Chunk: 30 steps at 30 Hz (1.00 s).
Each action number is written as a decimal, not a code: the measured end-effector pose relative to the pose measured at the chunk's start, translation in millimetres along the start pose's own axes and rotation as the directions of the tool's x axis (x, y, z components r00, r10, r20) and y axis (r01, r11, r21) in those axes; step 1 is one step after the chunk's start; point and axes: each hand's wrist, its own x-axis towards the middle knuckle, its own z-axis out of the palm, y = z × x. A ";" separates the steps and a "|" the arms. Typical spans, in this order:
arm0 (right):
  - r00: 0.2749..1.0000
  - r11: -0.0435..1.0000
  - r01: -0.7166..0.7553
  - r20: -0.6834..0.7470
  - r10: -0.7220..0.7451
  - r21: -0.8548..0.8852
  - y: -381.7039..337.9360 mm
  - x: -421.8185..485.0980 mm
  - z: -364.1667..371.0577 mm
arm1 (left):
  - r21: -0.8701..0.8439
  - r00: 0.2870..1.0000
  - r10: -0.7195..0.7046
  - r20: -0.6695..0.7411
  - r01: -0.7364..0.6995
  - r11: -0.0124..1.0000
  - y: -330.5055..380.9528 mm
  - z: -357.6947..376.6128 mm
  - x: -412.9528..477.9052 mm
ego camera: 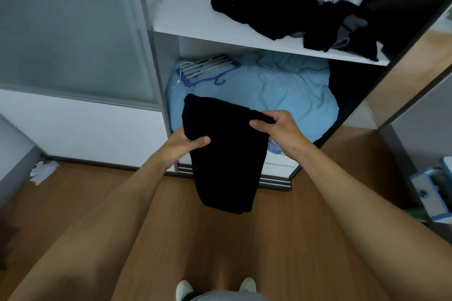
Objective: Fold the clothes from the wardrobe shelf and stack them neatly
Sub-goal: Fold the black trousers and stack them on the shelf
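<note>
Two hands, left hand (pixel 189 143) and right hand (pixel 276 127), grip one black garment (pixel 225 154) (folded, hanging).

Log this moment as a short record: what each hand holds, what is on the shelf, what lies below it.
left hand: gripping the near-left edge of the black garment
right hand: pinching the garment's upper right edge
garment state: partly folded, hanging in the air above the floor
upper shelf: loose pile of dark clothes, unfolded
lower compartment: blue bedding with hangers on it
</note>
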 end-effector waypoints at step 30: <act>0.921 0.640 -0.361 0.151 0.359 0.678 5.0 -19.6 9.3 | -0.264 0.955 -0.076 0.288 0.156 0.952 -14.5 31.5 -28.0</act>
